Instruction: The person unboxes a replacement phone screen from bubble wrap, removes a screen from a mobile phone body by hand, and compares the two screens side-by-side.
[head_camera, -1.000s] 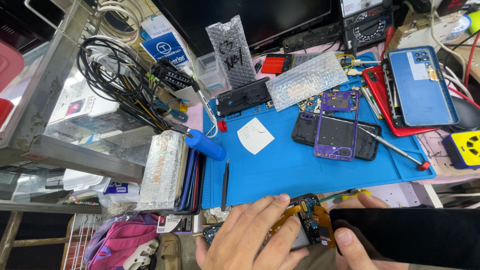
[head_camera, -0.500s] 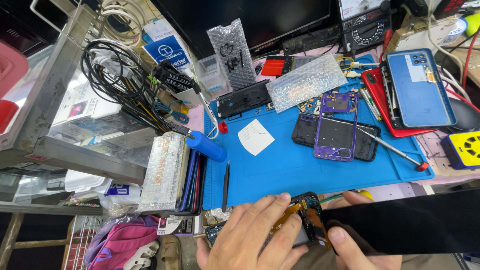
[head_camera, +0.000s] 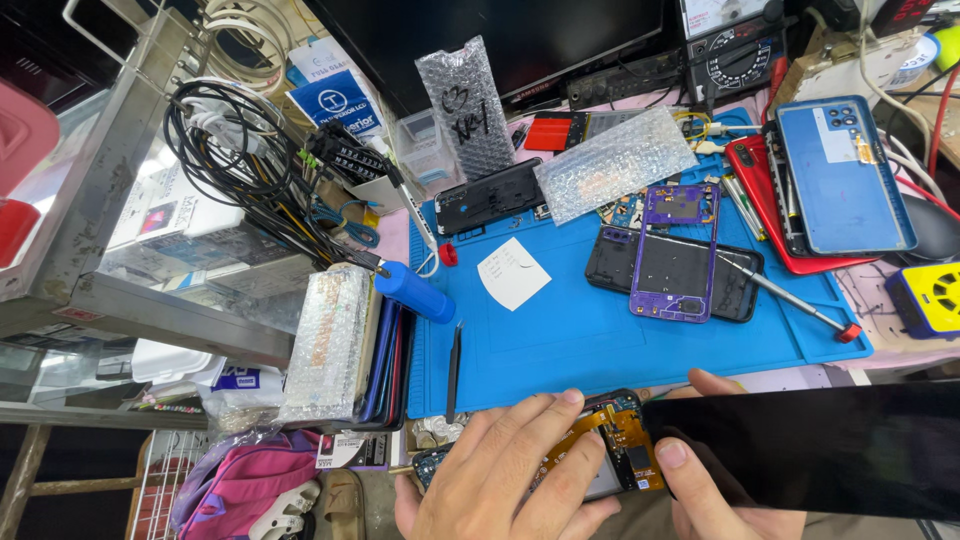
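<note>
At the bottom edge my left hand (head_camera: 500, 478) lies flat on an opened phone body (head_camera: 620, 450) with an orange circuit board showing, fingers spread over it. My right hand (head_camera: 700, 480) grips the same phone from the right, thumb on the board, and holds its black screen panel (head_camera: 830, 450) swung out to the right. The phone sits just in front of the blue work mat (head_camera: 600, 330).
On the mat lie a purple phone frame (head_camera: 678, 250) on a black back cover, a white note (head_camera: 513, 272), black tweezers (head_camera: 453, 370), a blue-handled tool (head_camera: 412, 290) and a screwdriver (head_camera: 790, 295). Phones, bubble wrap and tangled cables crowd the back and left.
The black screen panel has swung further out to the right, showing more of the orange board. Both hands stayed on the phone.
</note>
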